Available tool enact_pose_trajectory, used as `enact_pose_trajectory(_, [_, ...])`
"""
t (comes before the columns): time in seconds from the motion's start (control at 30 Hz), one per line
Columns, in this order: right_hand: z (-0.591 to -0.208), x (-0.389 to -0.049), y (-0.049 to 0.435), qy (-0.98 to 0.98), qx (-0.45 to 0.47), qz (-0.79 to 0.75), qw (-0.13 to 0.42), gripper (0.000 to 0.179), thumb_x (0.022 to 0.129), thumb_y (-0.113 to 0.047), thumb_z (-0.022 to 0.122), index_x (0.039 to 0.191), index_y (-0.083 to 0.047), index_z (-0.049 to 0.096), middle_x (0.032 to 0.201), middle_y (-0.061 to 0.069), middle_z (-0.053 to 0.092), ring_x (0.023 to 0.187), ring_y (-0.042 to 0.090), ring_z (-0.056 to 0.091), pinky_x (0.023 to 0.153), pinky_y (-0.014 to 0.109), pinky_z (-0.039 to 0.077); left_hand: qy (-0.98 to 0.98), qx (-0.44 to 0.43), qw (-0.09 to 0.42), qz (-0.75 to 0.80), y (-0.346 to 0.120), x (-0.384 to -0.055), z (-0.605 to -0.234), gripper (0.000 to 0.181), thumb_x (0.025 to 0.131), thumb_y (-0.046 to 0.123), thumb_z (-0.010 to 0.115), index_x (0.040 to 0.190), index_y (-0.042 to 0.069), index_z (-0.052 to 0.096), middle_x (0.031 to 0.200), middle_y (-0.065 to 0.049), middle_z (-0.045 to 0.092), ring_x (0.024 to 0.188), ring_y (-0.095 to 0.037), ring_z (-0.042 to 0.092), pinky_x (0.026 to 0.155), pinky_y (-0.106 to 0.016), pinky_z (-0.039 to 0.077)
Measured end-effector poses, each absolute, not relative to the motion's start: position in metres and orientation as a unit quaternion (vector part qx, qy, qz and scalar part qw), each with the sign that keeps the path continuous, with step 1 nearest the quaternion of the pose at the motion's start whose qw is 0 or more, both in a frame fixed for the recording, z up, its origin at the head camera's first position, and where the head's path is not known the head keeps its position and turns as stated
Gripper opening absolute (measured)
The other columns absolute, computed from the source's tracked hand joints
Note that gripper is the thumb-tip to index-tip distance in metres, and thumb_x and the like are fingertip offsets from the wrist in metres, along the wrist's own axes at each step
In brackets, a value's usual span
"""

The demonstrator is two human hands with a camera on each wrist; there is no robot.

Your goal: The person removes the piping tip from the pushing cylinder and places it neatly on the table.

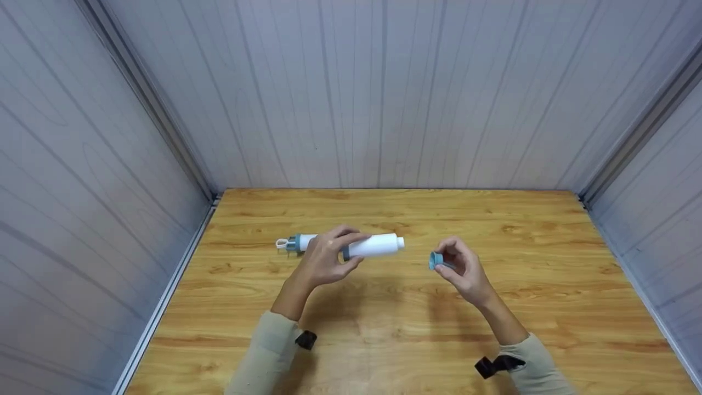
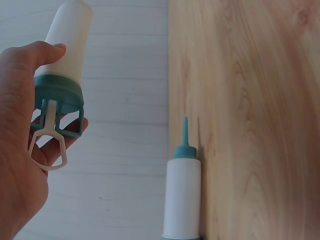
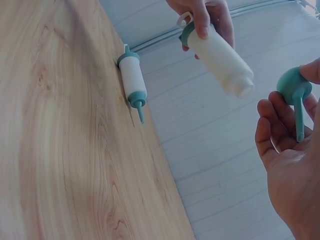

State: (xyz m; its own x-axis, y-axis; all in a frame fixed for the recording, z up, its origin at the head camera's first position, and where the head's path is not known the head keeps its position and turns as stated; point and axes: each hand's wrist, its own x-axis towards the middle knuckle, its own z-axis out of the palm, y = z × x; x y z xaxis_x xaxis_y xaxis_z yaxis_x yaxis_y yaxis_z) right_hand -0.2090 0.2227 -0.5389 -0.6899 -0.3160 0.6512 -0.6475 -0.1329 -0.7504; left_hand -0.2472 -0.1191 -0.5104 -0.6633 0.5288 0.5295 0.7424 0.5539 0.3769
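My left hand point(image 1: 328, 257) grips a white syringe-like tube point(image 1: 378, 246) in the air, thumb and fingers round its body near the teal collar. Its bare narrow neck points right, toward my other hand. A pale pull ring point(image 2: 64, 155) hangs from the collar end in the left wrist view. My right hand point(image 1: 465, 270) pinches a teal nozzle cap point(image 1: 436, 260) between thumb and fingers, apart from the tube. The cap's thin spout point(image 3: 299, 117) points down over the palm in the right wrist view.
A second white tube point(image 3: 132, 77) with teal ends lies on the wooden table point(image 1: 384, 340), its nozzle fitted. In the head view my left hand partly covers it. Pale panel walls point(image 1: 351, 99) enclose the table's back and sides.
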Motion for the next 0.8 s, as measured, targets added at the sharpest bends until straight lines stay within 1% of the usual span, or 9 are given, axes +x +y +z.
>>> enact_pose_trajectory(0.3, [-0.541, -0.209, 0.223, -0.643, 0.371, 0.657, 0.128, 0.024, 0.091, 0.027, 0.052, 0.115, 0.023, 0.049, 0.104, -0.010, 0.066, 0.089, 0.001, 0.060, 0.074, 0.020, 0.051, -0.886, -0.325, 0.149, -0.295, -0.128, -0.251, -0.531, 0.043, 0.099, 0.019, 0.087, 0.140, 0.015, 0.077, 0.133, -0.013, 0.076, 0.113, -0.032, 0.077, 0.092, -0.052, 0.067])
enact_pose_trajectory(0.47, [-0.541, -0.207, 0.223, -0.648, 0.360, 0.660, 0.120, 0.024, 0.092, 0.026, 0.053, 0.116, 0.023, 0.049, 0.105, -0.011, 0.066, 0.091, -0.001, 0.061, 0.078, 0.016, 0.052, -0.892, -0.308, 0.137, -0.301, -0.133, -0.253, -0.539, 0.043, 0.096, 0.014, 0.088, 0.137, 0.014, 0.076, 0.132, -0.015, 0.075, 0.116, -0.036, 0.075, 0.097, -0.056, 0.067])
enact_pose_trajectory(0.67, [-0.542, -0.205, 0.223, -0.655, 0.345, 0.664, 0.104, 0.022, 0.094, 0.023, 0.052, 0.115, 0.023, 0.047, 0.105, -0.014, 0.066, 0.091, -0.002, 0.060, 0.080, 0.015, 0.052, -0.897, -0.294, 0.133, -0.301, -0.137, -0.254, -0.547, 0.041, 0.094, 0.010, 0.089, 0.132, 0.015, 0.075, 0.132, -0.015, 0.072, 0.118, -0.036, 0.073, 0.100, -0.056, 0.066])
enact_pose_trajectory(0.8, [-0.543, -0.205, 0.222, -0.649, 0.347, 0.669, 0.101, 0.022, 0.093, 0.023, 0.052, 0.115, 0.025, 0.046, 0.105, -0.013, 0.067, 0.092, -0.001, 0.061, 0.080, 0.015, 0.053, -0.902, -0.289, 0.138, -0.290, -0.140, -0.256, -0.553, 0.041, 0.093, 0.008, 0.090, 0.130, 0.015, 0.075, 0.132, -0.013, 0.072, 0.122, -0.034, 0.072, 0.103, -0.054, 0.065])
